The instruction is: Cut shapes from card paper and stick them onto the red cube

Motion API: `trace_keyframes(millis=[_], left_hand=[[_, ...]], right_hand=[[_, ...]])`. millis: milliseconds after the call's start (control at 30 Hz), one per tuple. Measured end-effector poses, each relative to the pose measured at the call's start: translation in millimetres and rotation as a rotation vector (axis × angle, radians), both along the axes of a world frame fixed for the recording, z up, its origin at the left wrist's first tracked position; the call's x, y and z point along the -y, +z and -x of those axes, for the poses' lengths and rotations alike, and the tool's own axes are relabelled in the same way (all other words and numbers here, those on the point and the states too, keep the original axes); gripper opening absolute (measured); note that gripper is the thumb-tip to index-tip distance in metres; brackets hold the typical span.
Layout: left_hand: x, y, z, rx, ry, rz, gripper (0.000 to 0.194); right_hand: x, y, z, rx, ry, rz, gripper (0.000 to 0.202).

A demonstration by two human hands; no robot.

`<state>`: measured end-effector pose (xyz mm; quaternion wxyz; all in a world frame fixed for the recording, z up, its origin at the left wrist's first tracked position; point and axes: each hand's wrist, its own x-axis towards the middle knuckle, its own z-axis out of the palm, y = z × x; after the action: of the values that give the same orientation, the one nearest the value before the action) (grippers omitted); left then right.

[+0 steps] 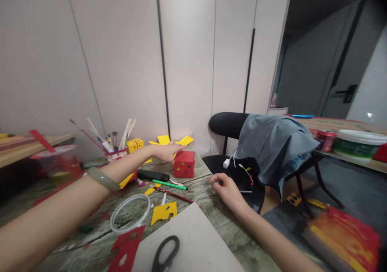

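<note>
My left hand (167, 152) reaches across the table (211, 215) to the back, just beside the upper left of a red box (184, 164) with small yellow and dark marks. Its fingertips lie at a yellow paper piece (185, 141), and whether they grip it is unclear. My right hand (224, 186) is at the table's right edge with curled fingers, and nothing shows in them. Between the arms are a green marker (170, 184), a red pencil (177, 195), a cut yellow paper scrap (164, 212) and a white tape roll (114, 219).
Black-handled scissors (166, 252) lie on a grey board (190, 239) in front, beside cut red paper (128, 250). A brush cup (116, 155) and yellow box (135, 144) stand back left. A black chair (228, 124) with grey cloth (269, 139) stands at the right.
</note>
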<state>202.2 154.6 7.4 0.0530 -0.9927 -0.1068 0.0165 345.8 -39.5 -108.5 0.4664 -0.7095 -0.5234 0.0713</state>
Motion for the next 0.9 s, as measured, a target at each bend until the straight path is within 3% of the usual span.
trace_keyframes(millis=[133,233,400,600,767,900], left_hand=[[-18,14.7,34,0.029,0.111,0.042,0.029],[-22,14.5,67,0.001,0.156,0.092,0.028],[-6,-15.5,126,-0.005,0.237,0.155,0.03],[12,-52.4,200,0.036,0.415,0.255,0.076],[29,-64.2,243,-0.026,0.428,0.417,0.08],[45,-69.0,260,-0.042,0.416,0.517,0.087]], right_hand=[[0,-1.8,-4,-0.014,0.024,0.004,0.019],[-1,-2.9,-10,-0.014,0.059,0.023,0.018],[-2,-1.8,-13,0.025,0.085,0.048,0.016],[0,8.5,-4,0.15,0.102,0.014,0.011],[2,26.1,29,0.259,0.278,0.056,0.013],[10,39.1,64,0.325,0.399,0.133,0.032]])
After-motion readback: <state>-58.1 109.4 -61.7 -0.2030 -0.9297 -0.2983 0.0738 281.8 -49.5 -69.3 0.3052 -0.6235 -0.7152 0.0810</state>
